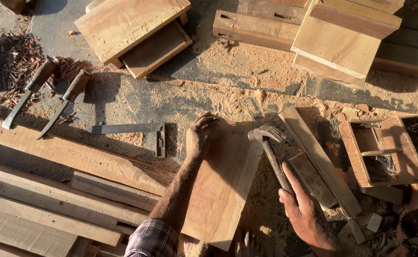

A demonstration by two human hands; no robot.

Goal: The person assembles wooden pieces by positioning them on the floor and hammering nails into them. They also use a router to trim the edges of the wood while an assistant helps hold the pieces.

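Gripping the hammer (pixel 271 152) low on its handle, your right hand (pixel 300 209) at lower right is closed around the shaft, which leaves the head free to swing and poised just beside the board's (pixel 223 185) upper right corner. Your left hand (pixel 200 135) rests on the top end of that board at the centre of the frame, fingers pinched together as if steadying something small; what they hold, if anything, is too small to tell. The board lies flat over the sawdust, its near end cut off by the bottom edge with your sleeve. To the right a slat (pixel 320 159) lies slantwise, and beyond it a wooden tray (pixel 385 150) keeps nails within reach, its contents dim in shadow. Left of your hand a square (pixel 137 131) lies flat, with two chisels (pixel 52 93) farther off at upper left among shavings. Stacked blocks (pixel 132 28) along the top run out of frame.
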